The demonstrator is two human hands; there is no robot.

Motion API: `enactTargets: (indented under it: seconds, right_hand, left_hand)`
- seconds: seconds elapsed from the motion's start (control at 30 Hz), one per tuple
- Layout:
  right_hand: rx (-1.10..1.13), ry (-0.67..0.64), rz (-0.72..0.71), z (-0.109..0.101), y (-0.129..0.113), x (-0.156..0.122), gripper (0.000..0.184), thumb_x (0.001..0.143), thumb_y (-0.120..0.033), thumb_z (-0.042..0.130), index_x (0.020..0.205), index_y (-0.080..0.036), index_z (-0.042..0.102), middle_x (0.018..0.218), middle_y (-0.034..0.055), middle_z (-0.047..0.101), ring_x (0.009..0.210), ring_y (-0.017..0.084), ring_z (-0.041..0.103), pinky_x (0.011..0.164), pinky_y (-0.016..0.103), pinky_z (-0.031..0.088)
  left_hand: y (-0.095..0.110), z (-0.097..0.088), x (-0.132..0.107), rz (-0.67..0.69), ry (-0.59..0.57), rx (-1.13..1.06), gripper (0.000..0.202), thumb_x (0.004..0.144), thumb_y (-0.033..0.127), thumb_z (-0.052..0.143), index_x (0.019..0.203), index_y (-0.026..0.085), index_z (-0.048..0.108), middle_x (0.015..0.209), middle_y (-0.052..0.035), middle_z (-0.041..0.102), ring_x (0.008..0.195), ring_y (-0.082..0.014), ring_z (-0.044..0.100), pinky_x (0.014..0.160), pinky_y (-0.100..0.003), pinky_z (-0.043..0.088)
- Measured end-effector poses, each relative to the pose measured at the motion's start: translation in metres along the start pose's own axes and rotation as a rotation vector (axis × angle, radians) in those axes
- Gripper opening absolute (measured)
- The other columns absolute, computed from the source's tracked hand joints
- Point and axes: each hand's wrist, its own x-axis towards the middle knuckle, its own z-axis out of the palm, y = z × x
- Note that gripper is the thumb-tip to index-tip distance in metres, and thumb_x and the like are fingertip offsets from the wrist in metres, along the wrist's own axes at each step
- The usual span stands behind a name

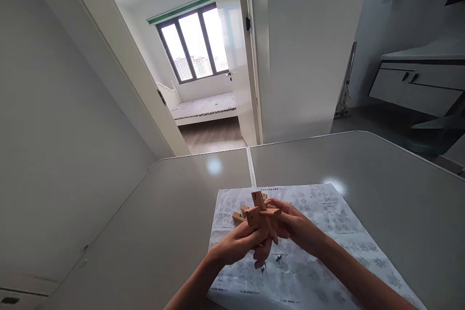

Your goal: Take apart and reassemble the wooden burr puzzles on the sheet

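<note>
Between my two hands, a little above a printed sheet, is a wooden interlocking puzzle (257, 215) made of notched bars. One bar stands up from it with a dark mark near its top. My left hand (241, 243) is wrapped round the puzzle from the left and below. From the right, my right hand (290, 220) grips the same puzzle, its fingers closed near a bar that sticks out sideways. A loose notched wooden piece (238, 217) lies on the sheet just behind my left hand. The fingers hide part of the puzzle.
The creased paper sheet (327, 252) with printed diagrams lies on a glossy grey table (174, 213) with a seam down its middle. Beyond the table's far edge are an open door (236, 58), a bed (207, 106) and a cabinet (414, 85) at right.
</note>
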Motion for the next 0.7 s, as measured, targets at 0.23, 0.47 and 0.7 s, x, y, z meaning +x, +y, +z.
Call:
enactTargets:
  seconds: [0.23,0.47,0.7]
  right_hand:
    - [0.119,0.085,0.018,-0.008,0.006,0.004,0.035,0.085,-0.053,0.078,0.098,-0.021,0.074,0.066,-0.0018,0.054,0.052,0.011,0.038,0.050,0.026,0.031]
    - [0.301,0.386,-0.100,-0.026,0.009,0.015,0.026,0.086,-0.044,0.078,0.094,-0.020,0.074,0.062,-0.0031,0.051,0.046,0.009,0.031,0.041,0.024,0.031]
    - [0.628,0.587,-0.175,-0.060,0.013,0.029,0.016,0.078,-0.015,0.078,0.090,-0.020,0.068,0.087,0.0027,0.072,0.046,0.005,0.039,0.036,0.015,0.041]
  left_hand:
    - [0.000,0.005,0.002,-0.012,0.060,0.162,0.051,0.104,0.058,0.045,0.092,0.013,0.064,0.057,0.0026,0.052,0.050,-0.0090,0.048,0.057,-0.023,0.039]
    - [-0.010,0.020,0.007,-0.119,0.104,0.281,0.043,0.097,0.054,0.059,0.091,0.013,0.070,0.061,0.0042,0.050,0.053,-0.0079,0.043,0.052,-0.021,0.032]
    - [-0.017,0.029,0.009,-0.113,0.119,0.347,0.040,0.093,0.052,0.064,0.090,0.013,0.071,0.064,0.0034,0.051,0.059,-0.0087,0.042,0.054,-0.022,0.031]
